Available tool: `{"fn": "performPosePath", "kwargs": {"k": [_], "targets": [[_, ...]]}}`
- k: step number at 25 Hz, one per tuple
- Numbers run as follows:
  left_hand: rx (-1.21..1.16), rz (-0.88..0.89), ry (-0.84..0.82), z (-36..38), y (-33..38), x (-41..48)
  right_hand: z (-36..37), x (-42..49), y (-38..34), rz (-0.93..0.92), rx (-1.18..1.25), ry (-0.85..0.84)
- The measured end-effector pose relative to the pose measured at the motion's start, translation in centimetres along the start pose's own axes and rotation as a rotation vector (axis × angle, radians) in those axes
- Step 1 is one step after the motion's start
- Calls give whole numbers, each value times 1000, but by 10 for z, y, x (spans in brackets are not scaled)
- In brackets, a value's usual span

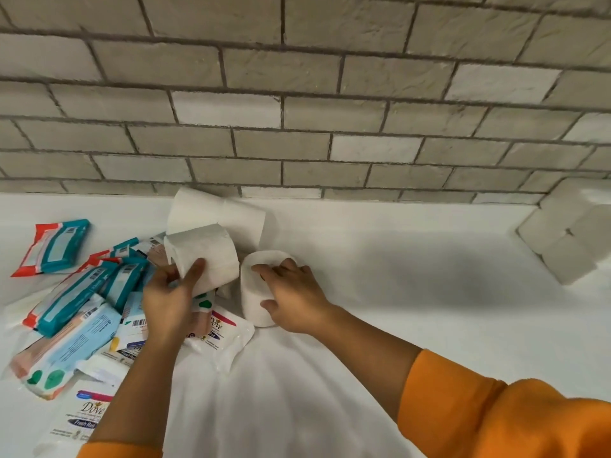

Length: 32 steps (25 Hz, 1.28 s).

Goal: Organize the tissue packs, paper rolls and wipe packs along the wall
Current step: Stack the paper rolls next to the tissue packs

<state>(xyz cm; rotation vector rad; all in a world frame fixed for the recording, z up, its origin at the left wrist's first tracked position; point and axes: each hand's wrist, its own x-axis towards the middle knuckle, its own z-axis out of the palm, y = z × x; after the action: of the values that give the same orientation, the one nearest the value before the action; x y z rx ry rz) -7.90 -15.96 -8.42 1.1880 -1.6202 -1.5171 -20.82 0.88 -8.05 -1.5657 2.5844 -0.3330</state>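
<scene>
A white cloth-covered surface [396, 292] ran up to a pale brick wall [297, 110], with a block of paper rolls [568, 233] stacked against the wall at the far right. Near the middle, the left hand [168, 299] gripped a toilet roll [211, 252] lying on its side at the edge of a heap of teal wipe packs [109, 285] and Dove tissue packs [224, 328]. Just beside it, the right hand [294, 299] curled its fingers over the top of an upright toilet roll [253, 292], thumb on its side.

Orange right sleeve [502, 414]; left sleeve [115, 451] (barely showing) seems the same.
</scene>
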Motion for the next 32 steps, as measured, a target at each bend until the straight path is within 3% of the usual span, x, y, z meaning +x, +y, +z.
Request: {"fn": "performPosePath", "kwargs": {"k": [8, 12, 15, 21, 26, 32], "targets": [[-292, -19, 12, 21, 5, -32, -23, -68, 35, 257, 382, 189], [-381, -31, 40, 34, 6, -57, -28, -110, 65, 537, 821, 473], [-305, -1, 2, 47, 2, -78, -32, -143, 94, 649, 934, 616], [-78, 119, 46, 81, 0, -114, -37, -193, 149, 698, 896, 732], [-74, 148, 48, 115, 14, -136, -46, -218, 194, 734, 839, 702], [-87, 169, 35, 153, 23, -165, -84, -212, 298, 765, 490, 598]]}}
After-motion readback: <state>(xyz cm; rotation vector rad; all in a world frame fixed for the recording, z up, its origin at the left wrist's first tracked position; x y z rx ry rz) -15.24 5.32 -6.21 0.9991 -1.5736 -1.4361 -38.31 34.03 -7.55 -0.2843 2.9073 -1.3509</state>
